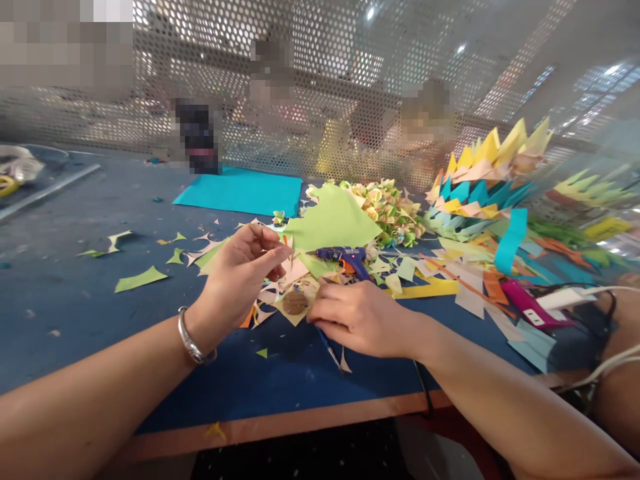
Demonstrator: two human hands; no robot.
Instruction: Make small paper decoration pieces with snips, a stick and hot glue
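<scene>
My left hand, with a metal bangle on the wrist, is raised over the paper scraps, thumb and fingers pinched together. Something thin and small shows at its fingertips, too small to name. Fingers curled, my right hand rests low at the edge of a pale paper piece with a round brown disc on it. What these fingers grip, if anything, is hidden. A thin blue tool sticks out beneath them. Just beyond lies a blue hot glue gun, nozzle pointing left, beside a large light green paper sheet.
Behind the green sheet is a pile of small folded paper pieces. A turquoise sheet lies at the back. Layered paper crowns stand at the right, near a pink power strip with cables. A perforated metal screen closes the far side.
</scene>
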